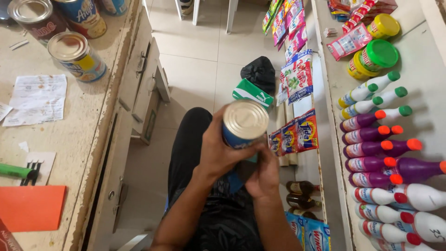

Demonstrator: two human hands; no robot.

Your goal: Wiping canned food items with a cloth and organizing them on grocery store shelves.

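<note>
— Two hands on one tin, is it?

— Yes. The left hand (218, 151) is wrapped round the side of the blue tin can (244, 124), fingers pressed against its wall, and the right hand (265, 174) cups it from below and to the right. The can sits above the person's lap, silver top facing the camera.

— Is the right hand's grip tight?

— Its fingers curl in under the can; how firmly they press cannot be told.

— What lies around?

— On the wooden counter (88, 121) to the left stand three more tins, the nearest (76, 56) well apart from the hands, beside a printed paper slip (37, 99) and an orange card (30, 208). To the right, a white shelf (425, 69) carries rows of purple-labelled bottles (371, 149) lying on their sides, and detergent sachets (295, 135) hang just beside the can.
</note>
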